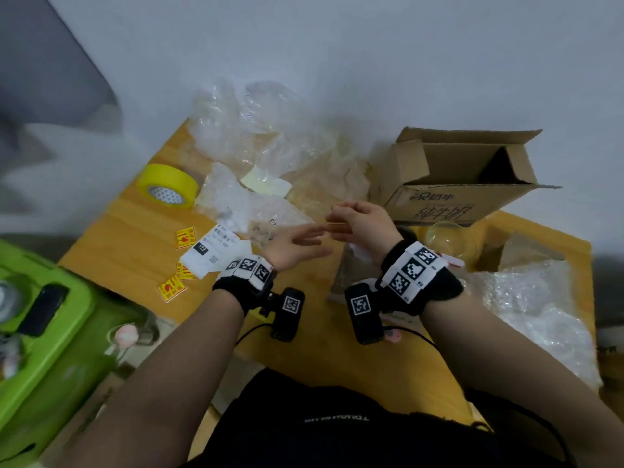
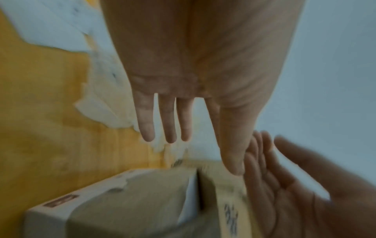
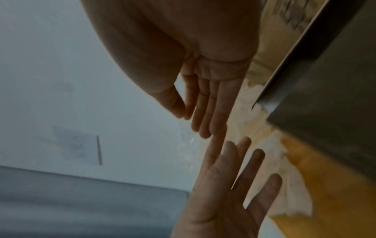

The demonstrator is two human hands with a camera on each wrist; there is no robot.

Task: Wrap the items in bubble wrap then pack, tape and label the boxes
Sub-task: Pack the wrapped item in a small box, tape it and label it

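My left hand (image 1: 312,235) and right hand (image 1: 339,216) hover above the yellow table (image 1: 135,238), fingertips meeting. In the left wrist view the left hand (image 2: 193,145) has straight, spread fingers and holds nothing. The right hand (image 3: 193,122) also has straight fingers, its thumb lying close to the forefinger; nothing is plainly held. A small grey carton (image 2: 122,206) lies under the hands. An open cardboard box (image 1: 466,184) stands behind the right hand. Bubble wrap (image 1: 540,305) lies at the right, and a clear glass bowl (image 1: 445,241) stands beside it.
A heap of clear plastic bags (image 1: 256,136) fills the table's far side. A yellow tape roll (image 1: 167,185), a white shipping label (image 1: 216,251) and yellow-red stickers (image 1: 172,287) lie at the left. A green bin (image 1: 50,349) with a phone (image 1: 42,309) stands off the table's left.
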